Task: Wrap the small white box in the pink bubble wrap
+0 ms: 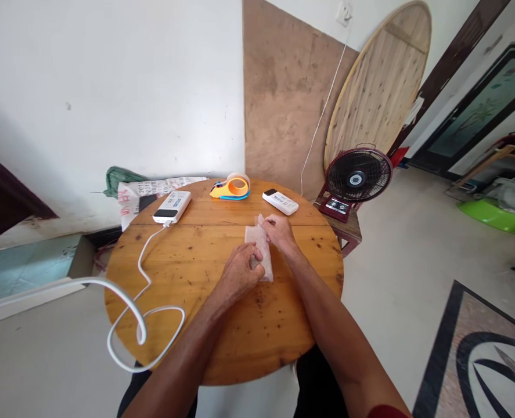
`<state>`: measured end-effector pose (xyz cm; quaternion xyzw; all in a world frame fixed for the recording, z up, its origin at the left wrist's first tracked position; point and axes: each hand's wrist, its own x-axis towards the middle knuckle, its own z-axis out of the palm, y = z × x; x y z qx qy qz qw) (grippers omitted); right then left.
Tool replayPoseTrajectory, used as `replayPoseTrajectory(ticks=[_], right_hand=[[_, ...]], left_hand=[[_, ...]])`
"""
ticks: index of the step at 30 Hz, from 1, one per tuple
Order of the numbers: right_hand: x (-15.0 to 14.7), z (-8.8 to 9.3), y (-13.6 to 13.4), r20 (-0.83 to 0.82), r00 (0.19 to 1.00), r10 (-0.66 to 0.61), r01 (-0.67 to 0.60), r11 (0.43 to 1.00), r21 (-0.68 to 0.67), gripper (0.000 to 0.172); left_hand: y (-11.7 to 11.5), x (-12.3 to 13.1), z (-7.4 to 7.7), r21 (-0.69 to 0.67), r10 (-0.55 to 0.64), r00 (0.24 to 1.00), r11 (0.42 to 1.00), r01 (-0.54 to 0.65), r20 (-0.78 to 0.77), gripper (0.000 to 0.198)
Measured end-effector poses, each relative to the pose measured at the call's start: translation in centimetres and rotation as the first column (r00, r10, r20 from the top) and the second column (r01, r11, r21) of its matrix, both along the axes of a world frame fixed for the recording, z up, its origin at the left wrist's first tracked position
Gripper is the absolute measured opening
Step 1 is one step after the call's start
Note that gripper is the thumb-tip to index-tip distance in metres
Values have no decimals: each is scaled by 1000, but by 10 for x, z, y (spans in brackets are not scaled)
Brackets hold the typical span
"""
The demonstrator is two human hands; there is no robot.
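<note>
Both hands pinch a pale paper sheet on the tabletop: left hand near end, right hand far end.

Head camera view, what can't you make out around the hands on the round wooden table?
Head view, pale flat translucent packet: near end hidden under the left hand, far corner under the right hand; each grip unclear.
Head view, white rectangular remote control: button labels too small.

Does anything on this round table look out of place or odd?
Only the white cable from the power bank: it coils loosely and overhangs the table at its near-left edge. Nothing looks spilled or damaged.
</note>
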<state>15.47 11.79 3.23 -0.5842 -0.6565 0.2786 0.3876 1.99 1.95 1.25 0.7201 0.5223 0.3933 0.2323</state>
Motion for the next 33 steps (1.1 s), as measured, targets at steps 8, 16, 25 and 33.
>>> replayPoseTrajectory(ticks=[8,16,25,33], right_hand=[[-2,-11,-3,-309,951,26,-117,953,-280,14],[7,-24,2,-115,988,101,-119,979,-168,14],[13,-17,-2,358,932,-60,85,995,-53,23],[6,-10,4,413,910,-43,104,987,-126,26]], left_hand=[[-2,0,2,40,-11,1000,999,11,-11,18],[-2,1,-4,236,-7,987,971,45,-162,42],[-1,1,-10,264,-57,986,960,98,-159,41],[-2,2,-10,271,-57,989,958,93,-136,42]])
